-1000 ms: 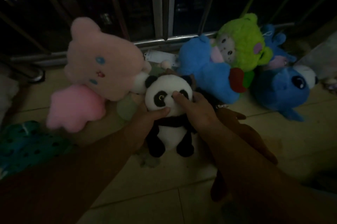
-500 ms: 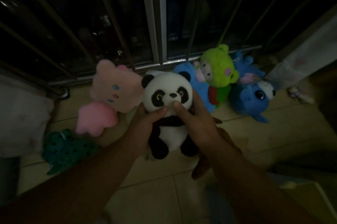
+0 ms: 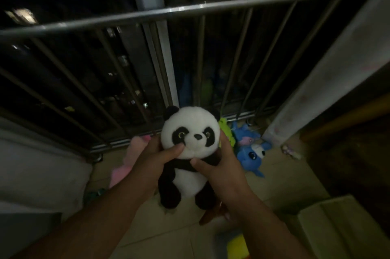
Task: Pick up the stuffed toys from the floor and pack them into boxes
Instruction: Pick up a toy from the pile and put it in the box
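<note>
Panda toy held up in both hands, in front of the balcony railing.

The railing (image 3: 190, 8) rises behind the panda (image 3: 191, 132), and a pale box (image 3: 329, 227), newly in view, sits to the panda's lower right. The panda faces the camera upright, clear of the floor and higher than half a second ago. The left hand (image 3: 152, 166) clasps its head, thumb pressed under one eye. The right hand (image 3: 221, 172) grips the other side, its thumb now on the black chest rather than the muzzle. On the floor behind the panda lie a pink toy (image 3: 135, 149) to its left and a blue toy (image 3: 251, 155) and green toy (image 3: 226, 132) to its right.
</note>
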The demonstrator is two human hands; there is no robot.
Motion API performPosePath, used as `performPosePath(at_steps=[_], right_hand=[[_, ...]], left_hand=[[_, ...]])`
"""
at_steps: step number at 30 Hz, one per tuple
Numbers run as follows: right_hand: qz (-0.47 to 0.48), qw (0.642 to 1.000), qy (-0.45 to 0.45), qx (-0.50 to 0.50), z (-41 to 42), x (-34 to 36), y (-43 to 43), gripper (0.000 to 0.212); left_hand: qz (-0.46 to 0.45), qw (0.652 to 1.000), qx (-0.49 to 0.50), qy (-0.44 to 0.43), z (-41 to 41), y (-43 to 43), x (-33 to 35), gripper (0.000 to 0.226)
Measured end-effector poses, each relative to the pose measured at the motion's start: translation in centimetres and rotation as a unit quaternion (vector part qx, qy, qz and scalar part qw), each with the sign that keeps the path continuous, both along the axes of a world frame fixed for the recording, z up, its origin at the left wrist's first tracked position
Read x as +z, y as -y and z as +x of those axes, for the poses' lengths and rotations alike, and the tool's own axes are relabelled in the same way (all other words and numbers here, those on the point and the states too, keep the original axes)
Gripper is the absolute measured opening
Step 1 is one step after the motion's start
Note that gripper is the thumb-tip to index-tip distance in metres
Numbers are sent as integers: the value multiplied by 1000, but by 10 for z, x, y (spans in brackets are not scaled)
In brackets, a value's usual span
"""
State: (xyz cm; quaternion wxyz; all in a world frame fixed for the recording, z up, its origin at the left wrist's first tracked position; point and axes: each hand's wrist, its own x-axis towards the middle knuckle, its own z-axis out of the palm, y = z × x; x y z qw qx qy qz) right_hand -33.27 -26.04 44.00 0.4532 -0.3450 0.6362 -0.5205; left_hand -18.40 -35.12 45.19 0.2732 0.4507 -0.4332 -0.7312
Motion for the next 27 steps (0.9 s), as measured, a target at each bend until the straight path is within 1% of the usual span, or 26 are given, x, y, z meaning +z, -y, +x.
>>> performPosePath(at_steps=[3,6,8,13,16,21,25,27], right_hand=[[3,1000,-22,1,-8,62,-12,88],[-3,999,-33,0,-18,118,-23,83],[-10,999,-35,-12,-22,153,-32,81],[-22,999,-43,-10,-27,244,-68,75],[-2,998,-61,0,-28,288,-97,79],[9,991,-133,24,-27,341,-135,81],[8,987,-155,27,-21,375,-159,84],[8,986,-167,21,-17,386,-174,87]], left_hand=[[16,1000,4,4,-4,-11,65,50],[16,1000,2,18,-8,-19,117,69],[6,999,4,32,-12,-27,147,74],[-23,999,-6,45,-23,-70,230,72],[-42,997,-16,58,-22,-102,276,72],[-49,997,-24,49,-13,-138,328,63],[-61,998,-15,31,-7,-165,362,65],[-68,997,-14,26,-2,-178,371,71]])
